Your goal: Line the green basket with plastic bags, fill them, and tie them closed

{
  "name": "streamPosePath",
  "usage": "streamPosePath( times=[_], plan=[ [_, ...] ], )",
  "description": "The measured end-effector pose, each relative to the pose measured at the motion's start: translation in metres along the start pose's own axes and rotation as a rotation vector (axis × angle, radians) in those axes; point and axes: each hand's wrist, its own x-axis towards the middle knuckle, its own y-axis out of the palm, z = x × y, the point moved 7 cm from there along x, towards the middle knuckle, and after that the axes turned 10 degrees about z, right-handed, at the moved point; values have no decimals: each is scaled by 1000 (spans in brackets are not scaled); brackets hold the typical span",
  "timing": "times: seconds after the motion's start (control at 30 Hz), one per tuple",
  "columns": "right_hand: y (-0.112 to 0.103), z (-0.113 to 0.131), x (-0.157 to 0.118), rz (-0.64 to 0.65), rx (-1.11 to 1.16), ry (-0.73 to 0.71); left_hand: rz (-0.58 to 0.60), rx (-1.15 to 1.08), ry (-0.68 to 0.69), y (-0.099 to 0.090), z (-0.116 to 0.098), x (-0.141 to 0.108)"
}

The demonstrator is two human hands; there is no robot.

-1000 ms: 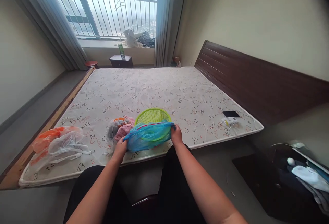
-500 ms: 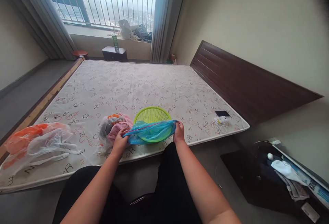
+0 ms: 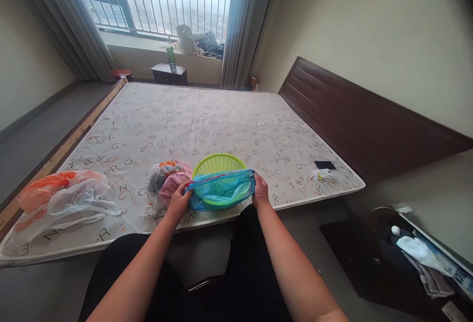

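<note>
A thin blue plastic bag (image 3: 221,189) with a red drawstring along its top edge is stretched between my two hands. My left hand (image 3: 180,199) grips its left end, and my right hand (image 3: 260,190) grips the right end. Behind and partly under the bag stands a lime-green plastic basket (image 3: 218,161) on the mattress; the bag covers its near side. Just left of the basket, close to my left hand, lies a pink fuzzy cloth (image 3: 173,187) beside a crumpled clear plastic bag (image 3: 152,184) with grey and orange in it.
Orange and white plastic bags (image 3: 70,196) lie at the left of the lettered mattress (image 3: 207,115). A black phone (image 3: 325,164) and a white charger with cable (image 3: 322,175) lie near its right edge. A dark low table (image 3: 354,253) with cloths stands at lower right.
The blue bag's upper edge has spread wider, showing more of its front panel. Both hands keep their grip. The whole view has shifted slightly, with the room appearing further right.
</note>
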Motion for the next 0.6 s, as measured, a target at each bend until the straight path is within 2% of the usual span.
streamPosePath(
  times=[0.13,0.3,0.47,0.6],
  plan=[
    [-8,-4,3,-43,-8,12,-44,-28,-24,-3,8,2],
    [-15,-7,7,-100,-10,17,-79,-36,-66,-2,0,-3],
    [-2,-12,7,47,23,120,-151,-104,-123,-6,0,-8],
    [6,-11,5,128,-47,147,-197,-197,-123,-11,4,-7]
  ],
)
